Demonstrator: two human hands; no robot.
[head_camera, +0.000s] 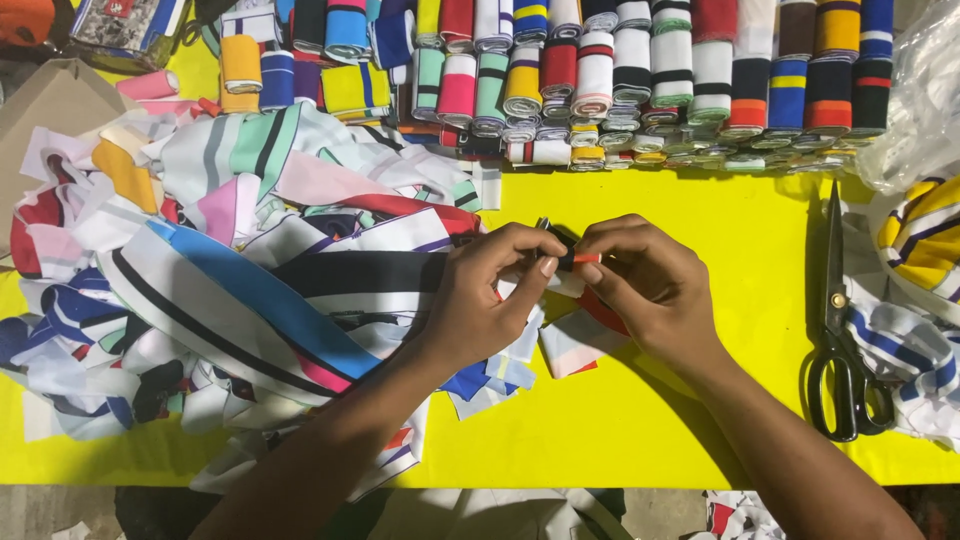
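While both the left hand (490, 290) and right hand (640, 280) pinch the small striped fabric strip (572, 258) between fingertips, keep edges aligned, fold tight, clear of the scissors (838, 320).

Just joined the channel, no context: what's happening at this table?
A person sits at a yellow table, pinching a small striped fabric strip between both hands: the left hand and right hand meet at its end with fingertips together. A loose pile of striped strips lies to the left, under the left forearm. Rolled striped bands are lined up along the far edge. Black scissors lie closed to the right, untouched.
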